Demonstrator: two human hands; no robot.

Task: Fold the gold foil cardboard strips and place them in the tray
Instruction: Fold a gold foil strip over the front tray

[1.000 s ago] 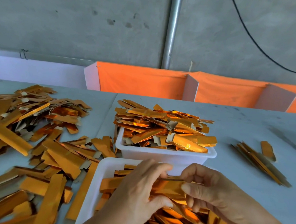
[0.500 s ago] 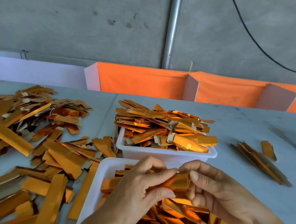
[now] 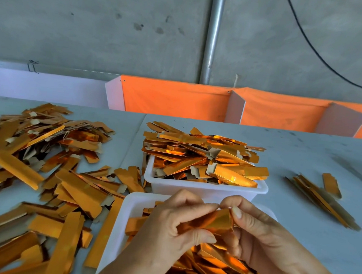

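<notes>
On the pale grey surface (image 3: 301, 165), over the near white plastic tray (image 3: 129, 210), the left hand (image 3: 170, 231) and right hand (image 3: 261, 237) pinch one gold foil cardboard strip (image 3: 215, 221). Press the crease flat along its length, then drop it in.
</notes>
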